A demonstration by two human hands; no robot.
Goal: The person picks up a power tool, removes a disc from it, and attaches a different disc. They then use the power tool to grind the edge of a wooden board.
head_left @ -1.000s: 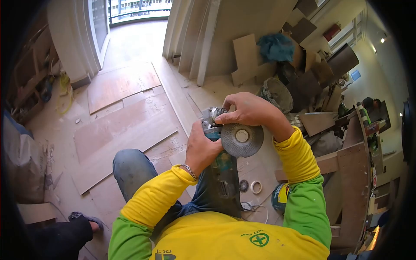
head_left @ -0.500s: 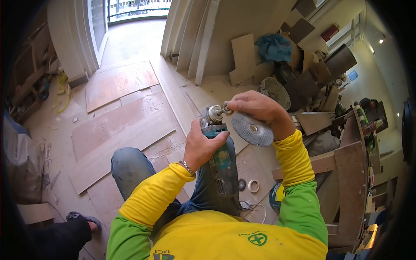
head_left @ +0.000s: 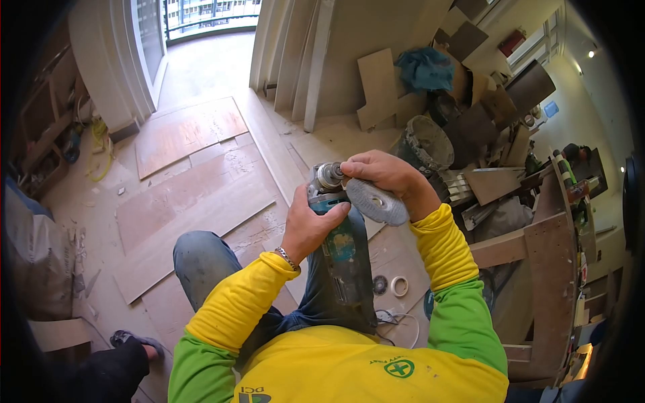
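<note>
A teal and dark angle grinder rests upright along my right thigh, its metal head pointing away from me. My left hand is wrapped around its neck, just below the gear housing. With my right hand I grip a grey cutting disc, which hangs tilted under the fingers. The thumb and fingertips of that hand also pinch a small metal flange nut at the grinder's spindle. Whether the nut is threaded on the spindle cannot be made out.
On the floor by my right leg lie a roll of tape, a dark round disc and a white cable. Loose boards cover the floor ahead. A dirty bucket and scrap pile stand ahead right. Another person's foot shows lower left.
My right hand has moved left and slightly down, bringing the flange nut against the spindle. The cutting disc has come along and now looks more edge-on. My left hand stays on the grinder.
</note>
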